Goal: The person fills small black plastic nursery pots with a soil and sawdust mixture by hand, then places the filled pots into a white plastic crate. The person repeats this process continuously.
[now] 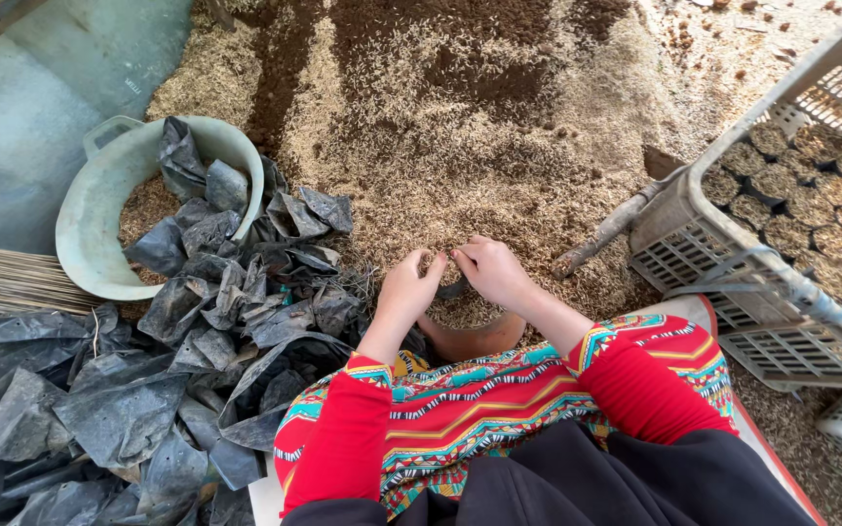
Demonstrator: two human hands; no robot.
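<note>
Setting: a plant nursery potting area, at ground level. A heap of rice-husk and dark soil mix (460, 127) is covering the ground from 11 to 1 o'clock. Black plastic seedling bags (148, 390) are lying piled at 8 o'clock, spilling from a pale green basin (85, 229) at 10 o'clock. A grey slatted crate (733, 234) at 3 o'clock is holding rows of filled bags (811, 205).

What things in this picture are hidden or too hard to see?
Head view only:
- The small black bag between the left hand and right hand: mostly hidden by the fingers.
- The pale basin: its inside is largely covered by black plastic bags.
- The grey crate: cut off by the right edge.
- The person's legs: hidden by the patterned clothing.
</note>
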